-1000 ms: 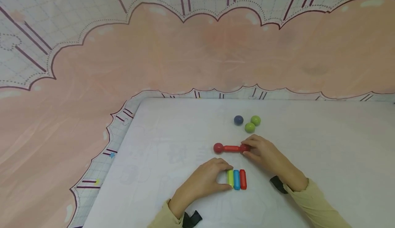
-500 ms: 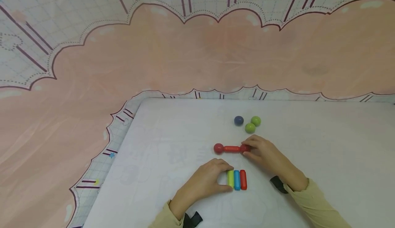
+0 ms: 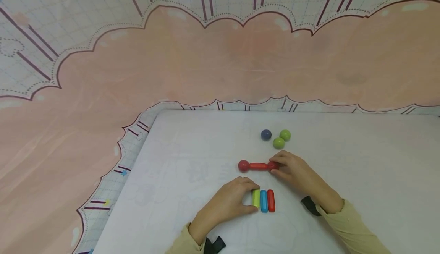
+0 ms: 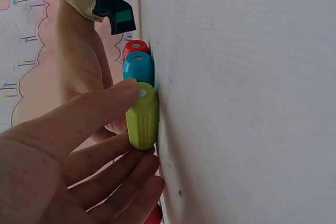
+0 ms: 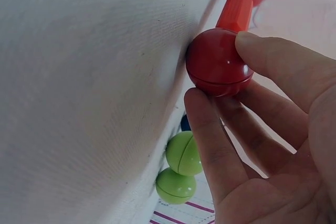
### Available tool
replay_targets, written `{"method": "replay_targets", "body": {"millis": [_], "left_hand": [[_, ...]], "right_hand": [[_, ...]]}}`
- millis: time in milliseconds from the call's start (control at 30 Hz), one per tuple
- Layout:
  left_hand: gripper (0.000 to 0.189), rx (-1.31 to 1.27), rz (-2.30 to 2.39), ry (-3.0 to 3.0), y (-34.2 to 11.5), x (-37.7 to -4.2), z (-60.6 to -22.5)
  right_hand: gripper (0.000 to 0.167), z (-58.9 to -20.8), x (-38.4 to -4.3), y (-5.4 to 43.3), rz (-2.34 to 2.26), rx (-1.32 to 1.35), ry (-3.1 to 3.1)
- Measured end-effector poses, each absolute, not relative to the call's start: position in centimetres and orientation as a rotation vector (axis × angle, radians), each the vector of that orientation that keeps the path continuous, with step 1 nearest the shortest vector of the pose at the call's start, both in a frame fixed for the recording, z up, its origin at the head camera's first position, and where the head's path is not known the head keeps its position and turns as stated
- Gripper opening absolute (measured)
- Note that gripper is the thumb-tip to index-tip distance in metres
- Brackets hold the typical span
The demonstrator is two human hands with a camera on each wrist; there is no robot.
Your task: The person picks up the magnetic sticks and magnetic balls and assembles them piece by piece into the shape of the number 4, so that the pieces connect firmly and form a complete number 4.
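Yellow-green bar [image 3: 256,198] sits a hair further left in the head view than in the 2 earlier shots, toward the palm of the left hand [image 3: 230,198] pinching it. Spacing to the blue bar [image 3: 264,201] looks slightly wider (tiny shift; can't tell if the 2 bars touch anywhere). Left thumb tip [image 3: 253,209] goes left with it, by about as little. Head view itself drifts a bit: printed backdrop [image 3: 220,63] slides down in frame over the 3 shots, and the white tabletop [image 3: 192,143] has its far edge marginally lower too.
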State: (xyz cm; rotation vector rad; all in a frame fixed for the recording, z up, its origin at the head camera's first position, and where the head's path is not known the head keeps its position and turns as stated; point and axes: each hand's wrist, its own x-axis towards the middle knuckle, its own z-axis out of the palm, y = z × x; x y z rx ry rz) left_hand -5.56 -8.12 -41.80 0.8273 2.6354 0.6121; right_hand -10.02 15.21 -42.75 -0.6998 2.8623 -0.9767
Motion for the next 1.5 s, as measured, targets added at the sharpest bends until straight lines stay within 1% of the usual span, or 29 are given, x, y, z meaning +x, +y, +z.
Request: {"method": "replay_targets", "body": {"millis": [600,833,1033,1267,1500], "left_hand": [[0.052,0.784,0.713,2.680,-9.3,-6.3,-41.0],[0.054,0.730,0.779,2.681,-9.7,-6.7,-40.5],[0.052,0.697,0.835,2.698,-10.2,-7.2,-40.1],[0.051,0.695,0.931,2.696,-10.8,-8.0,-40.2],[0.053,0.681,0.998,2.671,-11.0,-8.5,-40.5]], "right_hand": [[0.033,-43.1,-9.9,15.1,-0.987,-0.707,2.862],[0.033,-43.2,-9.8,15.1,-0.973,-0.678,2.864],[0.033,-43.3,-9.8,15.0,-0.974,-0.684,2.875],[0.032,-43.4,-9.8,15.0,-0.980,-0.707,2.891],[0.034,-43.3,-9.8,15.0,-0.965,-0.681,2.878]]}}
